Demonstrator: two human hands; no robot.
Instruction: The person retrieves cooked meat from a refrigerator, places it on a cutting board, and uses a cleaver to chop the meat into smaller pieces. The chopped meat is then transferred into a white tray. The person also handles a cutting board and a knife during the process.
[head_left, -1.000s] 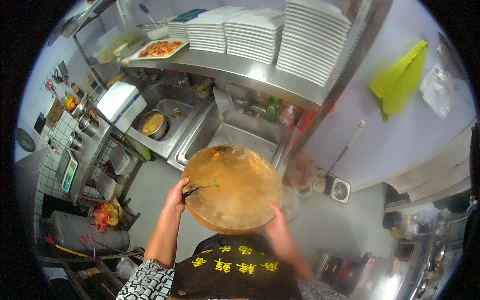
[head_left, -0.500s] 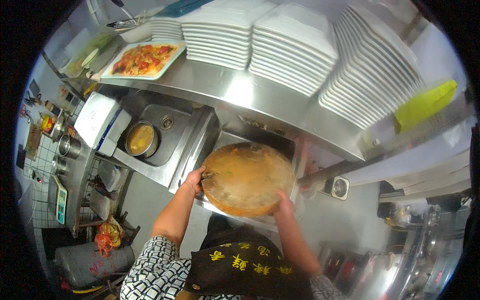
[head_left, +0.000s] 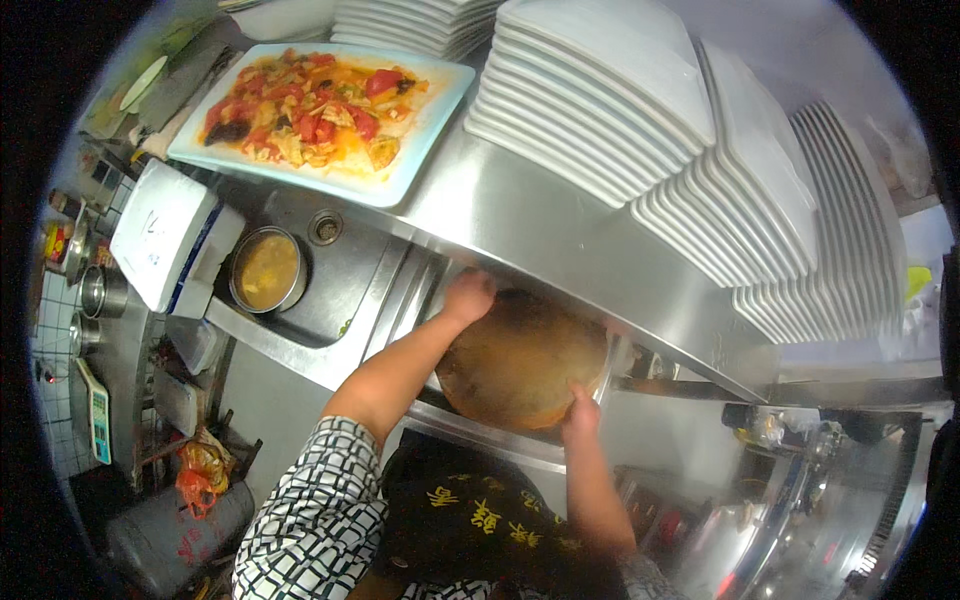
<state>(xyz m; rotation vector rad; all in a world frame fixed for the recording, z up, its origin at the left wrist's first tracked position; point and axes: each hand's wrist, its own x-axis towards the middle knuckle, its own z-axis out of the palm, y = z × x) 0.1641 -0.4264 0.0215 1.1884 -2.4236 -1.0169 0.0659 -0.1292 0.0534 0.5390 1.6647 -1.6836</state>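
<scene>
A thick round wooden chopping board (head_left: 525, 360), brown and wet-looking, lies in the right-hand basin of the steel sink (head_left: 370, 335). On its far left rim is my left hand (head_left: 470, 295), closed, its fingertips hidden from view. My right hand (head_left: 582, 412) grips the near right rim, with the thumb on the top face and the fingers out of sight below. The shelf's edge hangs just beyond the board.
Above the sink, a steel shelf (head_left: 455, 190) carries stacked white plates (head_left: 590, 100) and a rectangular plate of red-and-yellow cooked food (head_left: 310, 110). In the left basin sits a metal pot of yellowish liquid (head_left: 268, 270), beside a white box (head_left: 165, 235). A gas cylinder (head_left: 180, 530) lies lower left.
The chopping board has gone lower and deeper into the basin. My left hand has shifted from its left side to the far left rim. The view has moved closer to the shelf.
</scene>
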